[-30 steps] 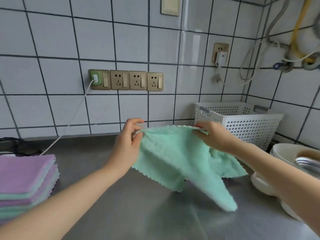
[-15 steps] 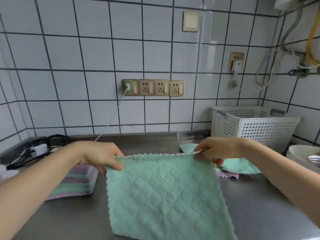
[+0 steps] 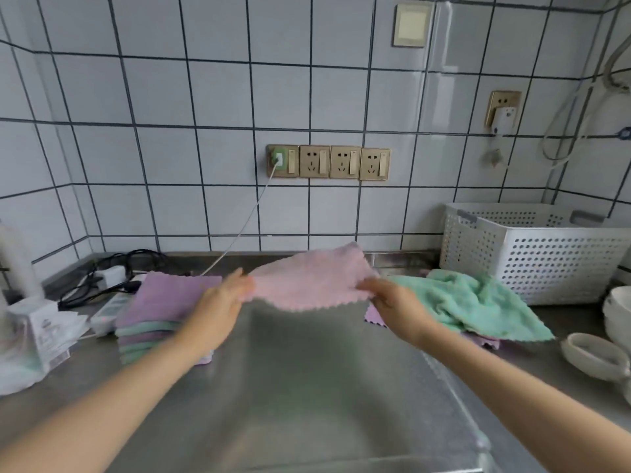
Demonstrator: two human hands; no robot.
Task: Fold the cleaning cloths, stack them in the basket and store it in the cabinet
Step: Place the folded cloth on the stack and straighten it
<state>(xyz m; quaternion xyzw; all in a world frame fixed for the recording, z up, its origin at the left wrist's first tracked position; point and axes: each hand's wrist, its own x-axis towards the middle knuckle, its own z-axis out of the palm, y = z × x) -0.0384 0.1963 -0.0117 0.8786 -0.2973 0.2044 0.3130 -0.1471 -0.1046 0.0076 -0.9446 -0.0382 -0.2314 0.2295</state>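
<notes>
I hold a pink cloth [image 3: 309, 279] stretched in the air above the steel counter [image 3: 324, 387]. My left hand [image 3: 222, 302] pinches its left edge and my right hand [image 3: 392, 302] pinches its right edge. A stack of folded purple and green cloths [image 3: 155, 315] lies at the left. A crumpled green cloth [image 3: 478, 305] lies at the right on top of a purple cloth [image 3: 374, 315]. The white perforated basket [image 3: 532, 250] stands against the wall at the back right.
White bowls [image 3: 594, 353] sit at the right edge of the counter. A power strip with black cables [image 3: 112, 278] and a plastic packet [image 3: 37, 336] lie at the left. A white cable [image 3: 239, 233] runs down from the wall sockets.
The green cloth I held spread half a second ago is no longer in my hands. Both hands now hold a pink cloth, raised and blurred with motion.
</notes>
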